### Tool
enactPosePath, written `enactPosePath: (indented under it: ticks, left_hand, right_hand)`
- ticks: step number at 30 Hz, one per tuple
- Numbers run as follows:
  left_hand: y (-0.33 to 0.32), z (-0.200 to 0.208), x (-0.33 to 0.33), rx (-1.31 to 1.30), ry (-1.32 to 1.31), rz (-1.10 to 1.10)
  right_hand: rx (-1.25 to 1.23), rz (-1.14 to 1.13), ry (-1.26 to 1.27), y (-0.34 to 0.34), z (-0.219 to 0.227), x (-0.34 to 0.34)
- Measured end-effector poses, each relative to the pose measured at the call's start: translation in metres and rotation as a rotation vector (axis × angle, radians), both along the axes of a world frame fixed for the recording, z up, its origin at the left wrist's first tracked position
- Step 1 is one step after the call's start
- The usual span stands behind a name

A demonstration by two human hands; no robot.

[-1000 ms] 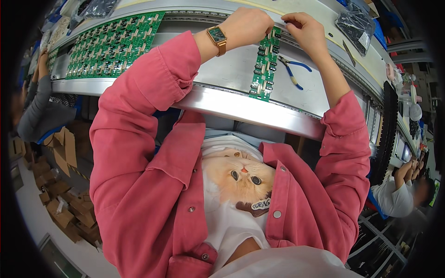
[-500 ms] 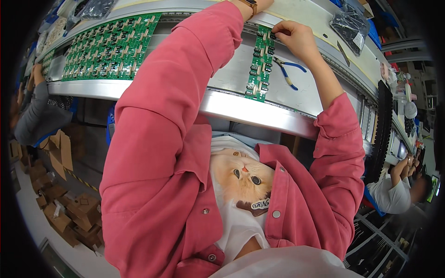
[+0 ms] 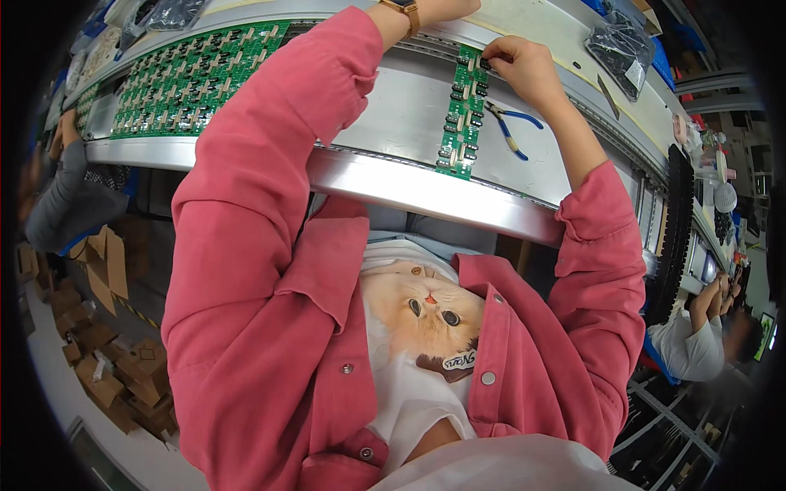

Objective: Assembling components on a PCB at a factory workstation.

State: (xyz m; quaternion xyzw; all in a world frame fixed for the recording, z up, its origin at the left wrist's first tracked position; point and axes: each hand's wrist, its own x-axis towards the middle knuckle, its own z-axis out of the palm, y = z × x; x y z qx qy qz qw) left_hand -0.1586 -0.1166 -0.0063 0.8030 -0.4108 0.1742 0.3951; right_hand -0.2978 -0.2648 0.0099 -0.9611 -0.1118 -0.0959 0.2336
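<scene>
A narrow green circuit board [image 3: 453,131] with black and pale components lies across the metal track in front of me. My right hand [image 3: 528,69] is at its far right corner, thumb and fingers pinched on a small black component [image 3: 485,63] at the board's edge. My left hand [image 3: 446,10] reaches past the board's far end at the top of the picture, a watch [image 3: 407,12] on its wrist; its fingers are cut off by the picture's edge. Blue-handled pliers [image 3: 514,137] lie on the metal just right of the board, jaws toward it.
Several joined green boards [image 3: 196,82] sit on the track at left. A metal rail [image 3: 393,182] runs along the near side. Tweezers [image 3: 608,96] and a dark plastic bag [image 3: 620,59] lie on the far ledge at right. Co-workers sit at both sides; cardboard boxes [image 3: 147,368] stand lower left.
My left arm and hand have shifted left, uncovering more of the metal track. My right hand stays at the board's far corner; board and pliers have hardly moved.
</scene>
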Motion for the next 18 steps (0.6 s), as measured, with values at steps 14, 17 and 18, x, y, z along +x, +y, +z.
enactPosePath:
  ticks: [14,17,18]
  left_hand:
    - [0.029,0.024,-0.051,0.347,0.229,-0.190]
    - [0.034,0.024,-0.070,0.364,0.205,-0.201]
    - [0.036,0.021,-0.077,0.376,0.157,-0.169]
  right_hand:
    - [-0.053,0.042,-0.029,-0.004,-0.001,0.003]
    - [-0.054,0.046,-0.069,-0.004,0.002,0.001]
    - [-0.047,0.042,-0.093,-0.003,0.004,0.000]
